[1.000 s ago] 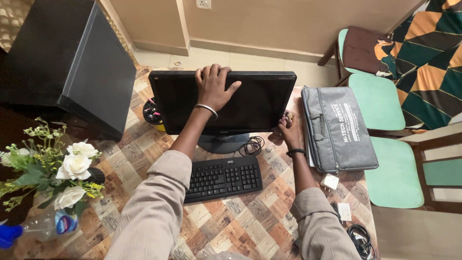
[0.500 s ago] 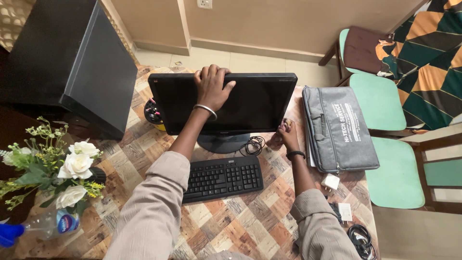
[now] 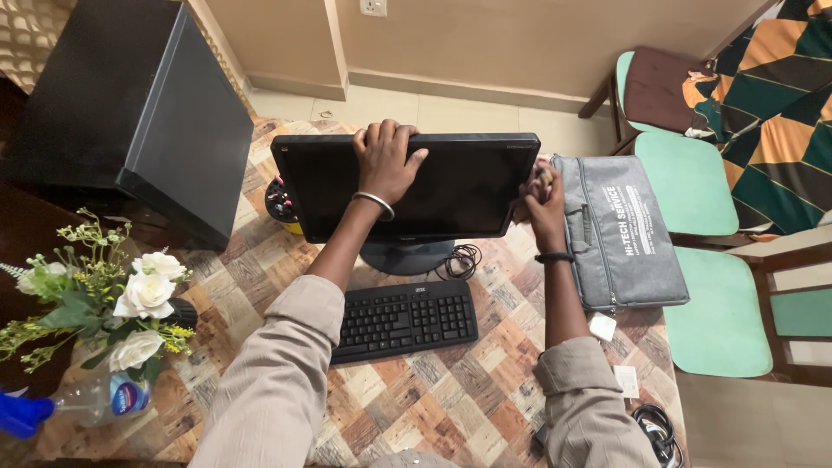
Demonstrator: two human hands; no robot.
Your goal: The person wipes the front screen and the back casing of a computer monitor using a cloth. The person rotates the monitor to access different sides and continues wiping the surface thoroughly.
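Monitor (image 3: 451,186) upright at the far middle of the table (image 3: 433,407). Left hand (image 3: 386,160) grips its top edge; right hand (image 3: 544,198), clenched on a small cloth-like wad, presses the right bezel. Wiping appears underway; how much of the screen is done cannot be told.

1. The place looks like a room in a home, set up as a small computer desk.
2. A monitor (image 3: 406,186) and keyboard (image 3: 404,319) stand on a table (image 3: 451,399) with a patterned covering.
3. White flowers (image 3: 143,299), green-seated wooden chairs (image 3: 693,182), patterned fabric (image 3: 771,95) and a wall socket (image 3: 373,7) give it a domestic look.
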